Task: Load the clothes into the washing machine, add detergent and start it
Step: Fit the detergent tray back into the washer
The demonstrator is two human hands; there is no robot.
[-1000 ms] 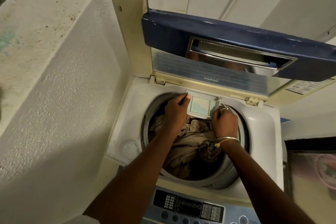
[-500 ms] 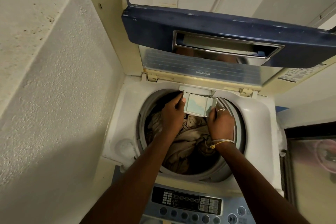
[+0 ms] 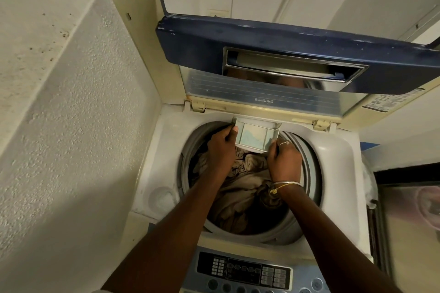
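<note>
A top-loading washing machine (image 3: 342, 150) stands with its blue lid (image 3: 273, 47) raised. Beige and brown clothes (image 3: 240, 185) lie piled in the drum. At the drum's far rim a pale detergent drawer (image 3: 256, 137) sticks out, with bluish-white powder in its middle compartment. My left hand (image 3: 220, 150) grips the drawer's left side, thumb on its edge. My right hand (image 3: 284, 159), with a ring and a gold bangle, holds the drawer's right front corner. Both forearms reach over the control panel (image 3: 245, 271).
A rough white wall (image 3: 71, 114) with a ledge on top stands close on the left. White panels rise behind the lid. A dark framed surface (image 3: 409, 221) lies to the right of the machine.
The drawer sits slightly farther back toward the rim than before, with both hands still on it. The camera view has shifted a little.
</note>
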